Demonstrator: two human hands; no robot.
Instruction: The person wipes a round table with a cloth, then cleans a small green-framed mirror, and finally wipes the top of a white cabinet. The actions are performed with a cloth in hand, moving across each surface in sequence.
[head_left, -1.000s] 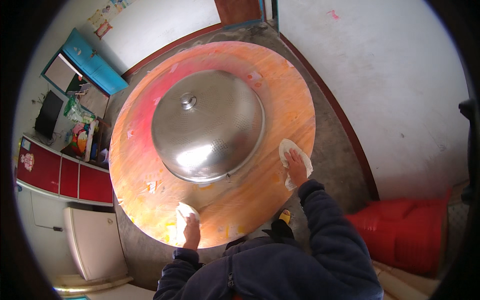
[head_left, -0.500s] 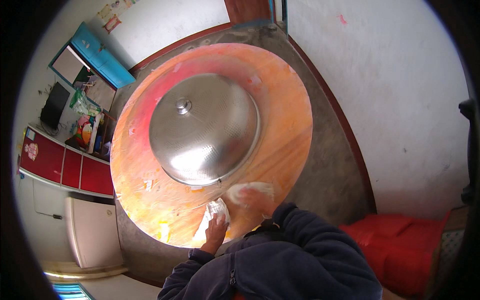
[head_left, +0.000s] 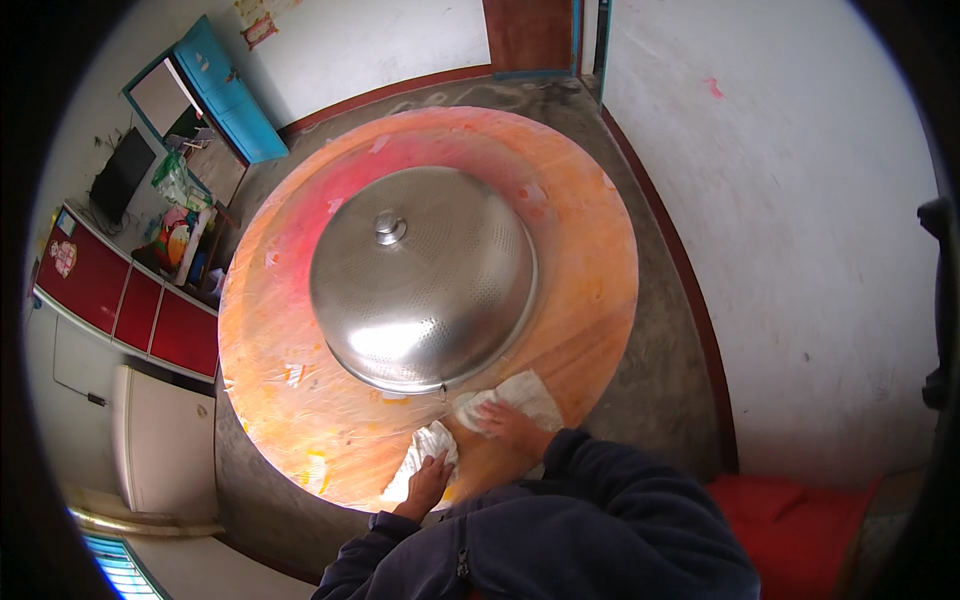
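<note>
A round table [head_left: 270, 390] with an orange and red top lies in front of me under a wrinkled clear film. On it, a large domed metal cover [head_left: 420, 270] with small holes and a round knob [head_left: 389, 227] takes up the middle. By the near edge, my left hand [head_left: 430, 482] is closed on a bunched white cloth [head_left: 430, 445]. To its right, my right hand [head_left: 510, 426] presses and holds a second white cloth [head_left: 532, 392], spread partly flat close to the cover's rim.
A red cloth-covered thing [head_left: 790, 530] stands at the lower right. On the left are a white fridge [head_left: 165, 450], red cabinets [head_left: 135, 310], a dark screen [head_left: 122, 176] and an open blue door [head_left: 230, 95]. A white wall [head_left: 780, 250] runs along the right.
The view has shifted slightly, so the table sits lower. My right hand, blurred before, now shows sharply, and its cloth lies more spread out. My left hand stays on its cloth.
</note>
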